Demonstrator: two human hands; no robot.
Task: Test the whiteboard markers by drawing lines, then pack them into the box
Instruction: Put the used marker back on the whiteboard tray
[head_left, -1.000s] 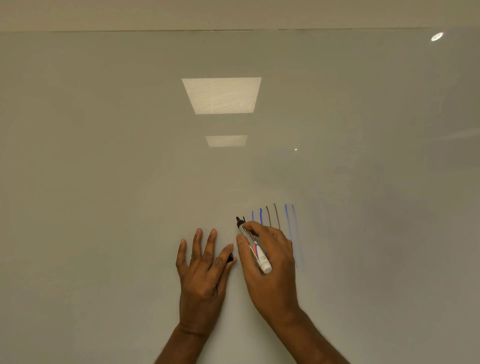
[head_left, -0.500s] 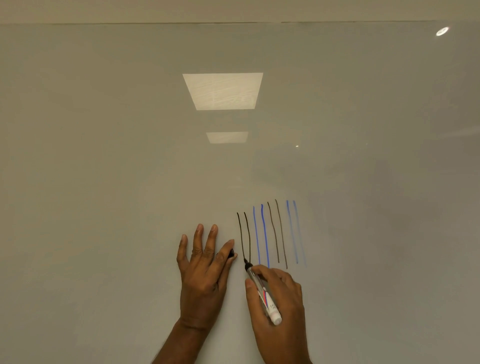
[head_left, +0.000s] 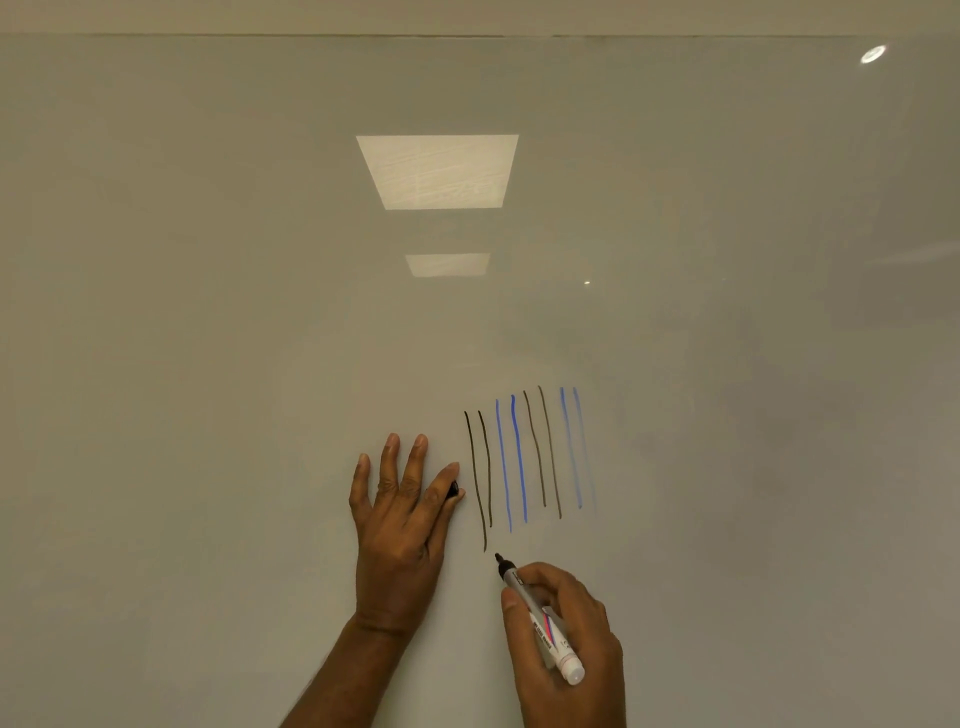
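While the head view looks down on a whiteboard (head_left: 208, 364), the right hand (head_left: 566, 642) grips a white-barrelled marker (head_left: 546, 626) between thumb and curled fingers. The marker slants up and to the left, uncapped. Its black tip (head_left: 498, 558) lies just below the lower end of the leftmost drawn line; whether it touches the board cannot be told.

The left hand (head_left: 400, 525) rests flat on the board to the left of the lines, with its fingers straight and spread. A small black cap (head_left: 453, 490) is pinched between its thumb and forefinger.

Eight near-vertical lines stand side by side in pairs. From left to right these are a black pair (head_left: 479, 478), a blue pair (head_left: 511, 462), a dark brownish pair (head_left: 543, 452) and a paler blue pair (head_left: 574, 447).

Two rectangular light reflections (head_left: 437, 171) appear higher on the glossy surface, and a small round one (head_left: 873, 54) near the upper right corner.
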